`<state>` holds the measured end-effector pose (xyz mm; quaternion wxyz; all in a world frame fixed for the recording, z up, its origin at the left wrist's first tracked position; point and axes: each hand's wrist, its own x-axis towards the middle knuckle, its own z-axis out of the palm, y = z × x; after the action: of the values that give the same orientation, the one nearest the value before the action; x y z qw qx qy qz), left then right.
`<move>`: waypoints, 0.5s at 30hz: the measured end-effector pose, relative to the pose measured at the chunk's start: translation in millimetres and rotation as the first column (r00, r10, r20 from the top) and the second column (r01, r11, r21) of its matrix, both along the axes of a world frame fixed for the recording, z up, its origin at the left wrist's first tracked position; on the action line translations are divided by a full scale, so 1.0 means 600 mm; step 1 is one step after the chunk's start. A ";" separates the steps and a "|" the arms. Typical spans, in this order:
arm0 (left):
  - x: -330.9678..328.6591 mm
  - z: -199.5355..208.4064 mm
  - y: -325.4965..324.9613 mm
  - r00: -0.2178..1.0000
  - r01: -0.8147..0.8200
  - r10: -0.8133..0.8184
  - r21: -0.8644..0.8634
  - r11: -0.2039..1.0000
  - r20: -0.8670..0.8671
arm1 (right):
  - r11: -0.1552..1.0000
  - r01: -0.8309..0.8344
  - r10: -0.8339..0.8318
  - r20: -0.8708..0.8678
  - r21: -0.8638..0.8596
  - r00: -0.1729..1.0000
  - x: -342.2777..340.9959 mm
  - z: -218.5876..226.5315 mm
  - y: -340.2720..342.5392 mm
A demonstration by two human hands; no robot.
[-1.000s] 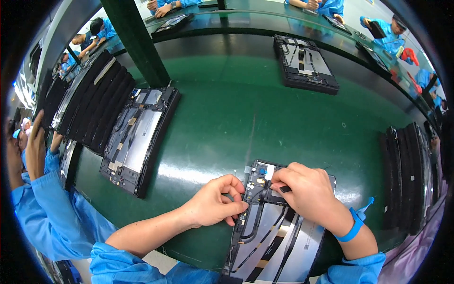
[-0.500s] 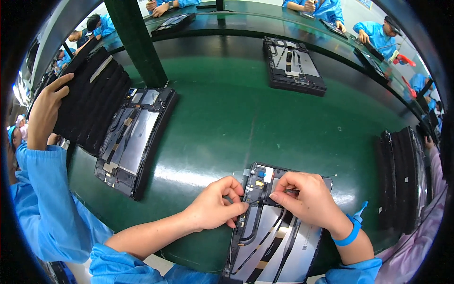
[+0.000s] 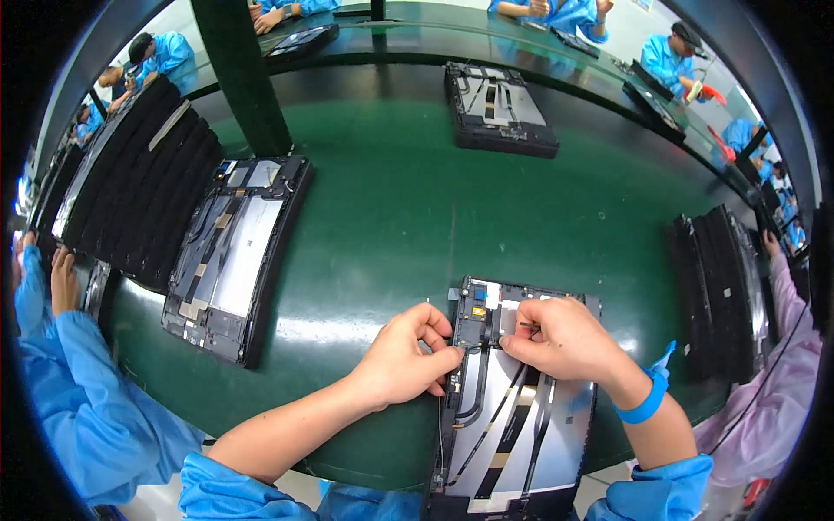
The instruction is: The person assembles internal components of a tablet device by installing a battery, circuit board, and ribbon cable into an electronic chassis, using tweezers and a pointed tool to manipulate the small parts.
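Observation:
An opened tablet (image 3: 556,434), its bare silver inside crossed by dark flat cables, lies in front of me and runs out at the lower edge. At its upper left edge my left hand (image 3: 408,352) has thumb and fingers pinched together; what they hold is hidden. A thin wire (image 3: 441,434) runs along that edge below the fingers. Over the upper middle, my right hand (image 3: 560,339) is closed in a pinch, with a small thin dark piece (image 3: 528,326) showing at its fingertips, too small to name. A blue strap (image 3: 647,399) circles my right wrist.
Left stands a stack of black foam trays (image 3: 139,191), with another opened tablet (image 3: 239,260) beside it. A third opened tablet (image 3: 504,108) lies at the far side. More black trays (image 3: 717,295) stand right. A dark green post (image 3: 239,78) rises far left. Co-workers sit around the table.
The view has shifted slightly. A co-worker's hand at the left has come down off the tray stack. My hands stay pinched at the tablet's upper part, with little movement.

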<state>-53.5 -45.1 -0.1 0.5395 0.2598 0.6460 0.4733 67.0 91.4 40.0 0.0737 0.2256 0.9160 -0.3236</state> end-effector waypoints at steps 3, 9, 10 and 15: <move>0.000 -0.012 -0.010 0.988 -0.053 0.065 0.086 0.995 -0.139 | 0.998 0.048 -0.047 0.003 -0.040 0.999 0.001 -0.009 -0.014; -0.023 0.022 0.006 0.706 0.189 -0.117 0.027 0.982 -0.698 | 0.996 -0.002 0.023 -0.225 0.094 0.974 0.016 -0.038 -0.022; -0.028 0.022 0.012 0.654 0.259 -0.130 0.059 0.964 -0.745 | 0.997 0.007 0.011 -0.228 0.077 0.974 0.019 -0.037 -0.022; -0.053 0.040 0.054 0.495 0.520 -0.288 0.014 0.854 -0.820 | 0.994 -0.018 0.038 -0.196 0.105 0.980 0.022 -0.037 -0.015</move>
<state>-85.6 -12.5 23.8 0.2524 0.6555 0.6679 0.2461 80.0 82.4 17.7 -0.0247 0.1829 0.9373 -0.2958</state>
